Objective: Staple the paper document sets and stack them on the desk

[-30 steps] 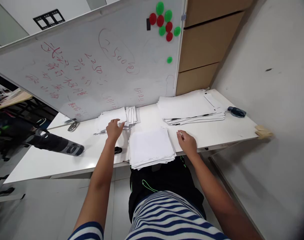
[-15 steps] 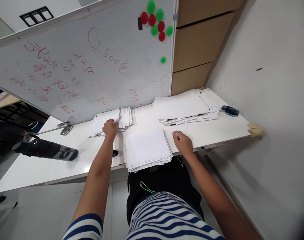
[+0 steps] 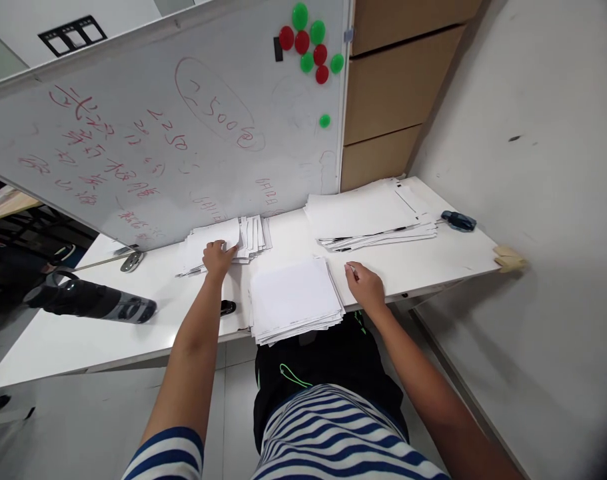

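Observation:
My left hand [image 3: 218, 258] lies on the left pile of white paper sheets [image 3: 208, 233], its fingers spread over the top sheet. Loose, fanned sheets stick out at that pile's right side. My right hand [image 3: 366, 285] rests near the table's front edge with its fingers curled in; whatever they hold, if anything, is hidden. Between the two hands sits a thick stack of white paper [image 3: 296, 293], its front slightly past the table edge. Farther back on the right is a wider pile of larger printed sheets [image 3: 363, 210].
A dark water bottle [image 3: 96, 300] lies on the left of the white table [image 3: 183, 323]. A computer mouse [image 3: 132, 261] and a small black object [image 3: 228, 307] are nearby. Behind stands a whiteboard [image 3: 148, 87] with magnets, beside cardboard boxes [image 3: 398, 80]. A dark blue object [image 3: 458, 221] lies far right.
My left hand has shifted slightly left and down, and its fingers have spread from a pinch at the sheet's edge. My right hand and the middle stack stay put.

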The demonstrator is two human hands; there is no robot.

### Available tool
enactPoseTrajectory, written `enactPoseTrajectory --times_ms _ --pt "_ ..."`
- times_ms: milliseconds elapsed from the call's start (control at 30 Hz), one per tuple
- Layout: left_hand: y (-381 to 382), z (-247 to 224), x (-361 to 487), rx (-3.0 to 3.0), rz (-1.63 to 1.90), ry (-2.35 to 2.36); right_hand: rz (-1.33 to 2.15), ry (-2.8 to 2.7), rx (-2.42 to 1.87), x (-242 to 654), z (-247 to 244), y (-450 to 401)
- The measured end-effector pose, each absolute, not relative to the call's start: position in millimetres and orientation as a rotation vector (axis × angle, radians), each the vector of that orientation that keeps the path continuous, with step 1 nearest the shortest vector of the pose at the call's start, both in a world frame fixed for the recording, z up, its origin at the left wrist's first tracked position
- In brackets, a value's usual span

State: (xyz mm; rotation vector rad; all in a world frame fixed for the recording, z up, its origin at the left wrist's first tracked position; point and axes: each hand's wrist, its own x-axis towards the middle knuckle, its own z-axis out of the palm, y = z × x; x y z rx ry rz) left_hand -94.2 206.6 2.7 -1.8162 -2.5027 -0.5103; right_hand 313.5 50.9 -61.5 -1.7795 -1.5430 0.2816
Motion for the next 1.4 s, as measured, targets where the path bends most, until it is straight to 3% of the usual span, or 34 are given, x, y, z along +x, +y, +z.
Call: enactPoseTrajectory --times_ms 200,500,700,833,1033,1200,1300,1400 --pt "211 4 -93 -1.795 -0.513 -2.525 0.250 -1.559 -1.752 315 -65 52" --pt "202 18 -93 -1.851 -0.875 -2.535 0.262 -1.552 -1.737 315 -65 52" --pt "159 46 -62 -1.829 -1.972 -2.463 0.288 -1.547 -1.736 315 -63 51" --pt "104 78 -28 -1.884 -2.954 -2.241 0.437 -1.496 -1.706 317 -54 46" --pt "30 80 13 -1.711 -3.746 -2.046 1.078 -1.207 -1.012 281 -11 14" --pt "1 50 28 -1.449 -3.846 -2.176 1.383 -1.002 -0.861 243 26 -7" --pt "-10 42 19 -1.472 -3.760 -2.185 1.292 -0.997 -0.993 242 32 -7" --pt "-19 48 -1 -1.888 -3.621 -2.055 1.152 -1.100 -1.112 249 31 -3"
